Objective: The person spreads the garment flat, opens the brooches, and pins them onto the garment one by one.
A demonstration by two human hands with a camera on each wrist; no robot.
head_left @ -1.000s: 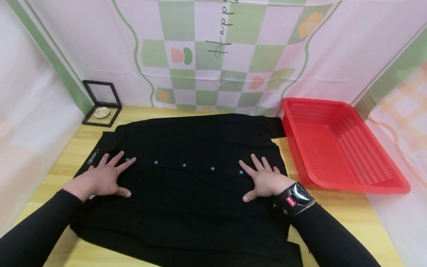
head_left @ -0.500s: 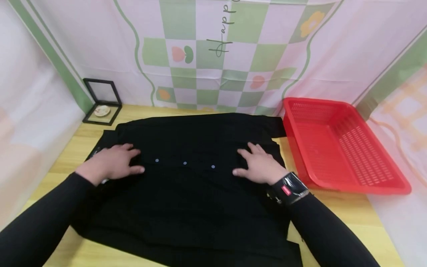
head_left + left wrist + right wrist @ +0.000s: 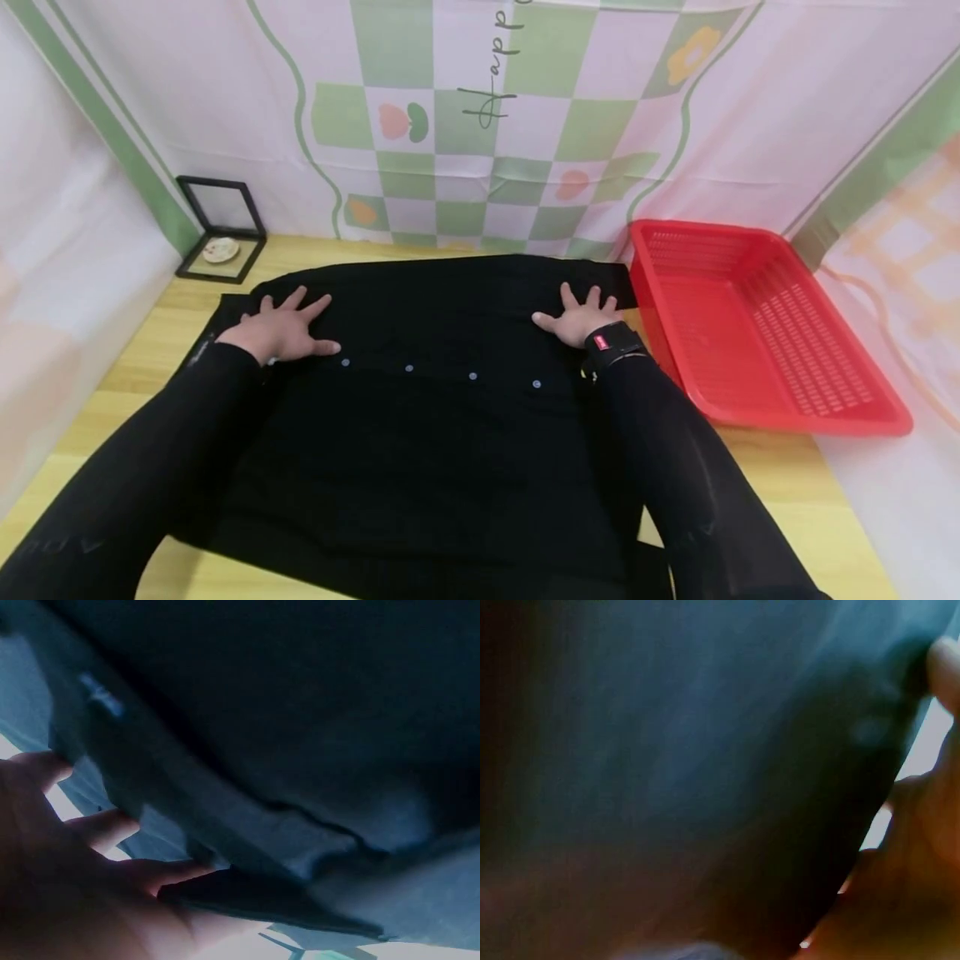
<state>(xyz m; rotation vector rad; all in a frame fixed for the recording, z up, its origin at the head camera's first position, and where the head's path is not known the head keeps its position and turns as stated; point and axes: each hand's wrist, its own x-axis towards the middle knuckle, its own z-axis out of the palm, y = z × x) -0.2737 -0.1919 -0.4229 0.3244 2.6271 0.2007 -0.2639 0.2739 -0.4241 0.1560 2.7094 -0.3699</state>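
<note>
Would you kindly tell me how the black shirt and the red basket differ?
The black shirt lies spread flat; the red basket has raised walls. The shirt carries buttons, the basket slots. The left hand and right hand touch the shirt, not the basket. Both things rest on the table.

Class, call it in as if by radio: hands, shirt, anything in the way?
Left hand and right hand spread on black shirt. Shirt laid out, buttons up. Red basket close on the right; contact unclear.
</note>
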